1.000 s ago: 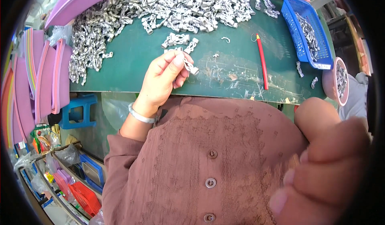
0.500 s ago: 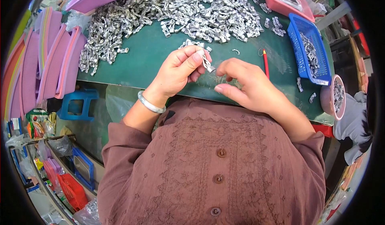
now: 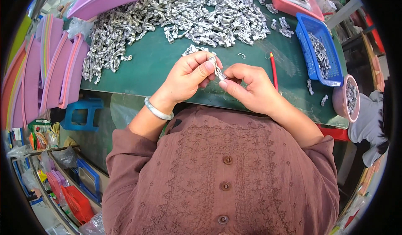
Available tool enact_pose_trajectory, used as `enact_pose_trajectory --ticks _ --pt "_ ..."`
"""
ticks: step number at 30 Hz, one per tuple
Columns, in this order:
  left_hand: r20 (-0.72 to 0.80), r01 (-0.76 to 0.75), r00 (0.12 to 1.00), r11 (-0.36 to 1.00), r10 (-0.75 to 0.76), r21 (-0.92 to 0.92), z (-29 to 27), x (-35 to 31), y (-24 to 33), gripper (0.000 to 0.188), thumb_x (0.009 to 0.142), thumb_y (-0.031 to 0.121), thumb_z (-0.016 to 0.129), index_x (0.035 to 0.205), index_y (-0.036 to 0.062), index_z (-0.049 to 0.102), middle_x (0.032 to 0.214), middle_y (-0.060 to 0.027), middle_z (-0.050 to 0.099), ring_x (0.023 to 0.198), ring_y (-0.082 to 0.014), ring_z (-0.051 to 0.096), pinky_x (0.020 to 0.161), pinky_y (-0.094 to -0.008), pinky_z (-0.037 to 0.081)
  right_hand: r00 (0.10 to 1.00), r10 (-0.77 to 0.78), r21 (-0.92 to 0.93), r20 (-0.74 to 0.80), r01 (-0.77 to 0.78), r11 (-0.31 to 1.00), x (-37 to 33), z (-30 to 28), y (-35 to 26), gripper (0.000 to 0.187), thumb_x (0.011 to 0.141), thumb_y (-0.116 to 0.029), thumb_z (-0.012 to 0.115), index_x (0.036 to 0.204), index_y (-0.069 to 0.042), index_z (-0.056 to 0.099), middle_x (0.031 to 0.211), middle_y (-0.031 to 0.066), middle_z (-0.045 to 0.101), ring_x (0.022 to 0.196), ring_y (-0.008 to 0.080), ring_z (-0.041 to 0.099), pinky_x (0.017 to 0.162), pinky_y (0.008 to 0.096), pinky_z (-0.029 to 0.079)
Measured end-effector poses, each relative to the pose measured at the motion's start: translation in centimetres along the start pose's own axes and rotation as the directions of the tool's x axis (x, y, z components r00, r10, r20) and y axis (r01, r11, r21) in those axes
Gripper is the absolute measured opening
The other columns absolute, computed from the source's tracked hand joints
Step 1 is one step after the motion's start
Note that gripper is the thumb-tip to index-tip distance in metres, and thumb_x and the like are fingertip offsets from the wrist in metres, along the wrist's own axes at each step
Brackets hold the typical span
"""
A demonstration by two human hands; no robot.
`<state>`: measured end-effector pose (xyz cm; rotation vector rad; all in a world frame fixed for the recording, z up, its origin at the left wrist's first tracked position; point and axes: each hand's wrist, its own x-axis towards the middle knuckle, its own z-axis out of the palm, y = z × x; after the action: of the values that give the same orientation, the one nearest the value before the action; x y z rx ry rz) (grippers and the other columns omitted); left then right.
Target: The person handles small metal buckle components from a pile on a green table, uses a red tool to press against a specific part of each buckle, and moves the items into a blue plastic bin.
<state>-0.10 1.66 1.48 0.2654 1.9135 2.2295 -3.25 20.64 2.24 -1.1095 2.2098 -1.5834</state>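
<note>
A small twisted piece of white cord with silver-grey ends (image 3: 218, 72) is held between my two hands, over the near edge of the green table (image 3: 163, 53). My left hand (image 3: 188, 74), with a pale bangle at its wrist, pinches its upper end between thumb and fingers. At the lower end, the thumb and forefinger of my right hand (image 3: 253, 88) close on it. Just beyond my left fingers lie a few similar cord pieces (image 3: 197, 49), partly hidden by the hand. A large heap of the same pieces (image 3: 201, 15) covers the table's far side.
A blue basket (image 3: 302, 46) and a pink bowl (image 3: 338, 99), both with such pieces inside, stand at the right. A red pencil-like tool (image 3: 274, 71) lies beyond my right hand. Purple bins (image 3: 54, 74) are stacked at the left, above a blue stool (image 3: 83, 115).
My right hand has moved left to the cord piece, and its thumb and forefinger have closed on the lower end. My left hand keeps its pinch.
</note>
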Motion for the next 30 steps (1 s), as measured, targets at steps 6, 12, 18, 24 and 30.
enact_pose_trajectory --ticks 6,12,18,24,30 --pt "0.017 0.006 1.0 1.0 -0.006 0.011 0.3 0.5 0.0 0.021 0.092 0.023 0.048 0.095 0.0044 0.057 0.069 0.002 0.051 0.055 -0.0031 0.042 0.048 -0.0163 0.033 0.999 -0.021 -0.02 -0.05 0.02 1.0 -0.5 -0.1 0.1 0.016 0.078 -0.013 0.064 0.084 0.001 0.059 0.075 0.0113 0.058 0.063 0.0187 0.059 0.055 0.0295 0.046" --pt "-0.044 0.105 0.994 0.99 -0.101 0.09 1.5 0.9 0.4 0.022 0.092 0.019 0.045 0.098 0.0031 0.059 0.066 0.003 0.05 0.053 -0.0033 0.041 0.046 -0.0166 0.032 0.981 -0.14 -0.249 -0.137 0.103 0.963 -0.9 -1.0 0.2 0.015 0.074 -0.016 0.063 0.077 -0.003 0.059 0.076 0.0117 0.059 0.069 0.0295 0.058 0.061 0.0372 0.047" --pt "-0.1 0.134 0.985 0.987 -0.143 -0.089 0.6 1.3 -1.1 0.026 0.093 0.024 0.047 0.101 0.0026 0.059 0.067 0.0011 0.051 0.05 -0.005 0.041 0.044 -0.0172 0.031 0.913 -0.125 -0.5 -0.389 -0.096 0.861 -2.6 -7.4 0.5 0.015 0.071 -0.015 0.065 0.078 -0.003 0.059 0.071 0.0102 0.056 0.064 0.0259 0.057 0.057 0.0342 0.045" --pt "-0.114 0.212 0.965 0.958 -0.237 -0.195 -0.7 1.4 -1.8 0.021 0.092 0.02 0.049 0.097 0.0029 0.06 0.068 0.0005 0.052 0.05 -0.0052 0.043 0.043 -0.017 0.031 0.667 -0.18 -0.622 -0.723 -0.515 0.59 -5.5 -16.9 -0.3 0.02 0.078 -0.019 0.061 0.082 0.001 0.059 0.07 0.0138 0.059 0.062 0.0237 0.059 0.059 0.032 0.046" --pt "-0.145 0.226 0.956 0.955 -0.256 -0.194 -1.5 1.1 -1.6 0.02 0.091 0.019 0.049 0.097 0.0027 0.06 0.068 0.0009 0.052 0.051 -0.005 0.042 0.044 -0.0166 0.031 0.777 -0.185 -0.756 -0.602 -0.48 0.445 -3.2 -16.2 0.1 0.036 0.078 -0.031 0.063 0.096 -0.001 0.059 0.096 0.015 0.061 0.093 0.0316 0.057 0.079 0.0369 0.045"
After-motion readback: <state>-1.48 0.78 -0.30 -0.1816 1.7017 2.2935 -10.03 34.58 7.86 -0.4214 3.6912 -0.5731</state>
